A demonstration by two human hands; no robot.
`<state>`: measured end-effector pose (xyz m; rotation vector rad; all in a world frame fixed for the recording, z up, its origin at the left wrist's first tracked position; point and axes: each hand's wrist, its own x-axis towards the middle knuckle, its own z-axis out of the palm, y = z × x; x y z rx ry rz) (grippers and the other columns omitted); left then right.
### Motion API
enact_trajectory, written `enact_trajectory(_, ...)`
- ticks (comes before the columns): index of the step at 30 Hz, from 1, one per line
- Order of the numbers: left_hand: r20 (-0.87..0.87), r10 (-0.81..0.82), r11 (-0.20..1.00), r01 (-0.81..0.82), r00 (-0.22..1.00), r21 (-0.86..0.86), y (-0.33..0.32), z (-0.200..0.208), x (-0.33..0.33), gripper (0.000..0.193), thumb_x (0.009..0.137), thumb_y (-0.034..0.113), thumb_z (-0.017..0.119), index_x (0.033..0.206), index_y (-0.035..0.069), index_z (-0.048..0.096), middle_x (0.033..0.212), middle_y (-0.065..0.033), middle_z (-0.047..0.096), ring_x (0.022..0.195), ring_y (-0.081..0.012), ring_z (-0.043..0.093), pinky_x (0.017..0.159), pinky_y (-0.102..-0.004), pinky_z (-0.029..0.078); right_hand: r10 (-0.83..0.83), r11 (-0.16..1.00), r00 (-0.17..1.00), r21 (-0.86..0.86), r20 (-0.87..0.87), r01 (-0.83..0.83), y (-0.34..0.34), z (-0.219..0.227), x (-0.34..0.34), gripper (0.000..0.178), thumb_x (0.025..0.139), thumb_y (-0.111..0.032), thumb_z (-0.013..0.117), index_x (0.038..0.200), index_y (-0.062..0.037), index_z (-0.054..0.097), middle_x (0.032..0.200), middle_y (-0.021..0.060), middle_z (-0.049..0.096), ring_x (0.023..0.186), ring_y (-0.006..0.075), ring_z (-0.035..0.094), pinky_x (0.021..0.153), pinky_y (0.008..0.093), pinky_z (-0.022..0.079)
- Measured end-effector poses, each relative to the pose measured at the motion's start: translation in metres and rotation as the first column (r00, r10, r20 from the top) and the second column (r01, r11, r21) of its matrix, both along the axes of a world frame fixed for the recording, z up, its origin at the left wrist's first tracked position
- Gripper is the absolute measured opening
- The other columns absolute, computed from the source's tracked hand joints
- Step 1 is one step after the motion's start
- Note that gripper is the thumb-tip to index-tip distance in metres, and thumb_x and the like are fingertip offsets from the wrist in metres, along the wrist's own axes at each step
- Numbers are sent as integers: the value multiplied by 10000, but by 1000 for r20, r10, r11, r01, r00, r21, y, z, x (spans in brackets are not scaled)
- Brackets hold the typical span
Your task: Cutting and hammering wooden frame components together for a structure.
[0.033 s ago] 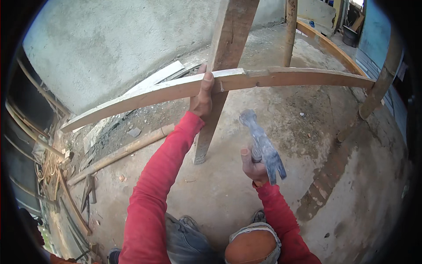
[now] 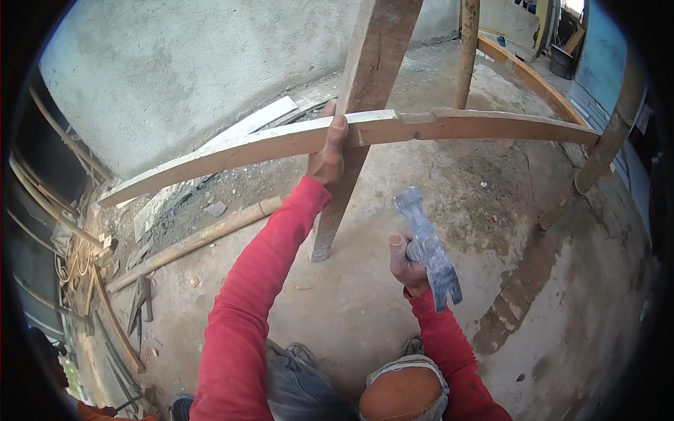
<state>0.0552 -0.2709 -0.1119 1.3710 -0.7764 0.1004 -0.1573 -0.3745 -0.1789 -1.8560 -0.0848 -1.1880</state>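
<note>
My left hand [image 2: 328, 156] is closed around a long wooden board [image 2: 267, 149], its thumb over the near face where the board crosses a thick upright wooden post [image 2: 382, 52]. A nail [image 2: 361, 136] sticks out of the board just right of that thumb. My right hand [image 2: 407, 263] grips a claw hammer [image 2: 426, 242], held below and to the right of the nail, apart from the board. The hammer's striking face points away from me and its claw toward me; its handle is mostly hidden behind the head and my fist.
Bamboo poles stand at the right [image 2: 621, 116] and back [image 2: 467, 56]. A bamboo pole [image 2: 196, 242] and scrap wood lie on the concrete floor at left, near a rough grey wall [image 2: 189, 70]. Part of another person [image 2: 53, 365] shows at the lower left edge.
The hammer has dropped slightly toward me and to the right, away from the board. My left hand keeps its grip on the board; the whole view has shifted a little.
</note>
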Motion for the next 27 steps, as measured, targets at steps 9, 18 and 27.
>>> enact_trajectory(9,-117,5,998,-11,993,-56,-10,-3,-6,906,910,657,488,1445,-63,361,1459,-230,402,1365,-303,374,1134,-382,269,-173,944,960,-240,221,226,-9,30,9,254,828,-99,722,676,-72,520,528,78,459,414,235,483,417,342,356)
enact_trajectory(18,-35,60,998,-61,998,-33,-16,7,-18,898,903,626,538,1432,-78,363,1439,-248,421,1353,-313,399,1119,-370,303,-208,963,958,-127,198,236,-12,18,-9,158,750,-109,763,800,-22,641,551,107,516,432,222,540,437,312,410)
enact_trajectory(27,-93,50,997,-56,994,-55,-14,7,-21,903,887,622,575,1429,-72,376,1431,-244,433,1344,-300,415,1113,-362,313,-226,973,963,-85,-147,215,7,47,-2,279,894,-47,627,634,-41,525,521,50,449,450,151,436,473,291,354)
